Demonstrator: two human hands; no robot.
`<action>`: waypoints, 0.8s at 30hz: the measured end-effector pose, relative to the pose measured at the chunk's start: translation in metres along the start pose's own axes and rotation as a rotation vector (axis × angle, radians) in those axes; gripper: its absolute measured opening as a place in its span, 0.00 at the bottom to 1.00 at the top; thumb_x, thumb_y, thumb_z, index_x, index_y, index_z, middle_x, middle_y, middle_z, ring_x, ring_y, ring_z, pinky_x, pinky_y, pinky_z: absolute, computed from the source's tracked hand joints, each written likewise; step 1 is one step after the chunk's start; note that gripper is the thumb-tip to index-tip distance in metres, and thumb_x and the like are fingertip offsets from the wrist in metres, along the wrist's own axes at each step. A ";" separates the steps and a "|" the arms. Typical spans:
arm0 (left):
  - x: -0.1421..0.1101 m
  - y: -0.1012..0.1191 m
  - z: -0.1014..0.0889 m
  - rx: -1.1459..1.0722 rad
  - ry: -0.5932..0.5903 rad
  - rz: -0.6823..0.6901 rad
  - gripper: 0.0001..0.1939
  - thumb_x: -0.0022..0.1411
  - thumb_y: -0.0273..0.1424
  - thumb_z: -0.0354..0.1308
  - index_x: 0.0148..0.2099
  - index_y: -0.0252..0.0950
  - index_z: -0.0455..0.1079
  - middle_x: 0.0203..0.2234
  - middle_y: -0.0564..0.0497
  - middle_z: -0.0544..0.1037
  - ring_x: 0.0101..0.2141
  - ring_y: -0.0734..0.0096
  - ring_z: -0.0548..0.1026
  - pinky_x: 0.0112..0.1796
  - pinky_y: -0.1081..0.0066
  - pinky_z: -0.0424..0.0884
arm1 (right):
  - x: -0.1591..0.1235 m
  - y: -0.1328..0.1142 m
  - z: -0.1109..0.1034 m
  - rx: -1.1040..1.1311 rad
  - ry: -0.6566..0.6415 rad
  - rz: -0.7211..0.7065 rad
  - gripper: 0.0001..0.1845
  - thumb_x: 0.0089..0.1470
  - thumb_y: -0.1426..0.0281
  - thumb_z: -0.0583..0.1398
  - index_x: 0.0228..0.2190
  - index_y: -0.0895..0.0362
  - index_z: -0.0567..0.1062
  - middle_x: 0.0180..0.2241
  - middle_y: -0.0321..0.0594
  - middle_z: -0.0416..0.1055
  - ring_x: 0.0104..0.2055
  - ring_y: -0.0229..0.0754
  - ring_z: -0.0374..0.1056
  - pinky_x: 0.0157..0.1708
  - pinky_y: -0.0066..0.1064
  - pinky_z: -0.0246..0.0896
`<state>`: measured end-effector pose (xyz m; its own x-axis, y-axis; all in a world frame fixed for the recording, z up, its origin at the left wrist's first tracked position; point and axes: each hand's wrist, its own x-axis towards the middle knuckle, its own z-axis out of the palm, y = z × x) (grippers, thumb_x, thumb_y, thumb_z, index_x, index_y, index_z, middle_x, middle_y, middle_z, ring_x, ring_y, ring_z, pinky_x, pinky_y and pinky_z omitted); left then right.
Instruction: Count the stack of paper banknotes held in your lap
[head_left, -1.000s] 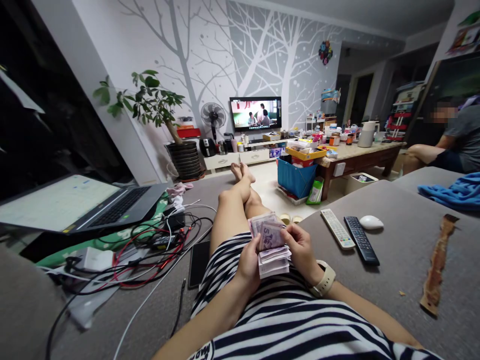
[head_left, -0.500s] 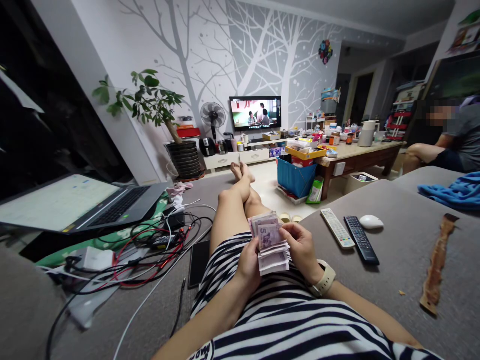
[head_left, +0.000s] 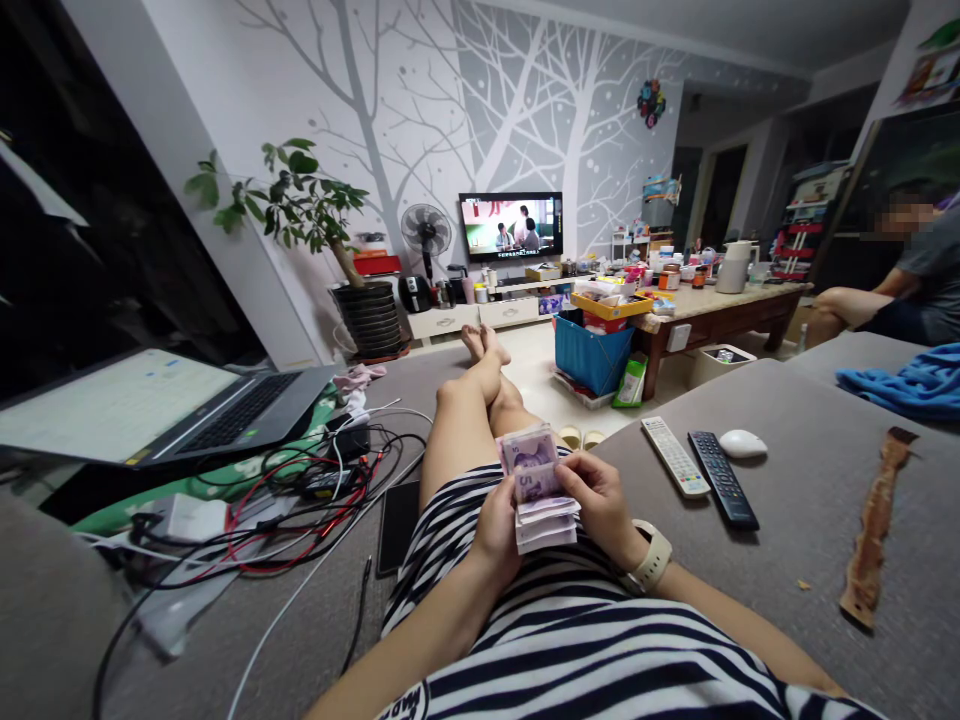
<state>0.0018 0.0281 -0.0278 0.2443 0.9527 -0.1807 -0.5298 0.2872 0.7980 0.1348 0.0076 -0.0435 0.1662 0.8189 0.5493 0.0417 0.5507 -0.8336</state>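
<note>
A stack of purple banknotes (head_left: 537,482), with a figure 5 on the upper ones, is fanned out above my lap in the head view. My left hand (head_left: 496,527) is closed on the stack's left edge, thumb on top. From the right, my right hand (head_left: 600,497) pinches the edge of an upper note between thumb and fingers. Lower notes spread toward me in overlapping layers. Beneath them lie my striped clothing (head_left: 585,640) and bare legs. A pale watch (head_left: 651,556) circles my right wrist.
On the sofa to the right lie a white remote (head_left: 675,458), a black remote (head_left: 723,480), a white mouse (head_left: 743,444) and a torn brown strip (head_left: 877,530). Leftward are a laptop (head_left: 247,410), tangled cables (head_left: 337,480) and a dark phone (head_left: 397,528). Another person (head_left: 922,270) sits far right.
The upper note in my right hand has slid down toward me, uncovering more of the note behind it. My left hand has stayed in nearly the same place.
</note>
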 end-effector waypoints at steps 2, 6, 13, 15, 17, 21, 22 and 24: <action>-0.001 0.000 0.001 -0.013 -0.005 0.001 0.12 0.62 0.35 0.54 0.37 0.35 0.77 0.36 0.50 0.85 0.56 0.52 0.74 0.54 0.57 0.71 | 0.000 0.000 0.000 0.005 0.001 0.007 0.15 0.59 0.60 0.60 0.25 0.56 0.74 0.22 0.33 0.65 0.26 0.38 0.59 0.27 0.30 0.54; -0.001 -0.001 0.002 -0.041 -0.006 -0.011 0.13 0.62 0.38 0.56 0.39 0.34 0.77 0.37 0.48 0.84 0.57 0.50 0.72 0.55 0.55 0.69 | 0.000 0.000 0.002 0.034 0.018 0.021 0.16 0.58 0.58 0.61 0.26 0.56 0.73 0.22 0.33 0.64 0.26 0.38 0.59 0.27 0.29 0.54; 0.000 -0.001 0.001 -0.010 -0.022 0.001 0.10 0.61 0.34 0.56 0.34 0.35 0.75 0.32 0.50 0.84 0.55 0.51 0.74 0.54 0.55 0.70 | 0.001 0.003 0.002 0.074 0.021 0.035 0.14 0.58 0.59 0.61 0.27 0.56 0.73 0.24 0.33 0.65 0.26 0.38 0.59 0.27 0.29 0.54; -0.001 -0.001 0.001 -0.007 -0.034 0.001 0.10 0.61 0.32 0.55 0.32 0.35 0.75 0.32 0.49 0.84 0.55 0.50 0.74 0.54 0.56 0.70 | 0.001 0.003 0.002 0.061 0.025 0.036 0.15 0.58 0.58 0.61 0.26 0.56 0.72 0.23 0.33 0.64 0.26 0.38 0.59 0.27 0.29 0.54; -0.001 0.000 0.001 -0.005 -0.051 0.004 0.10 0.61 0.32 0.54 0.32 0.35 0.75 0.32 0.50 0.84 0.55 0.50 0.74 0.53 0.55 0.71 | 0.001 0.003 0.002 0.046 0.034 0.029 0.17 0.58 0.57 0.61 0.25 0.56 0.72 0.23 0.33 0.64 0.26 0.38 0.58 0.27 0.29 0.54; 0.000 -0.001 0.001 -0.013 -0.086 0.010 0.11 0.60 0.34 0.54 0.32 0.36 0.76 0.30 0.49 0.85 0.53 0.50 0.76 0.51 0.56 0.73 | 0.001 0.002 0.002 0.021 0.048 0.011 0.19 0.59 0.56 0.60 0.24 0.56 0.71 0.22 0.32 0.62 0.26 0.38 0.57 0.27 0.29 0.53; 0.000 -0.001 0.001 -0.017 -0.090 0.013 0.11 0.60 0.34 0.55 0.32 0.35 0.76 0.30 0.48 0.85 0.52 0.50 0.77 0.51 0.56 0.73 | 0.001 0.002 0.002 0.015 0.049 0.009 0.19 0.59 0.56 0.60 0.24 0.56 0.70 0.22 0.32 0.62 0.26 0.38 0.57 0.27 0.29 0.52; 0.001 -0.002 0.000 -0.027 -0.094 0.018 0.10 0.59 0.35 0.56 0.33 0.35 0.76 0.31 0.48 0.85 0.51 0.51 0.78 0.52 0.56 0.73 | 0.001 0.001 0.001 0.007 0.050 0.008 0.19 0.59 0.55 0.59 0.23 0.56 0.70 0.22 0.32 0.61 0.25 0.38 0.56 0.27 0.29 0.51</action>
<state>0.0030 0.0287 -0.0299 0.3089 0.9446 -0.1111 -0.5561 0.2741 0.7846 0.1336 0.0096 -0.0439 0.2159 0.8142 0.5389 0.0330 0.5455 -0.8374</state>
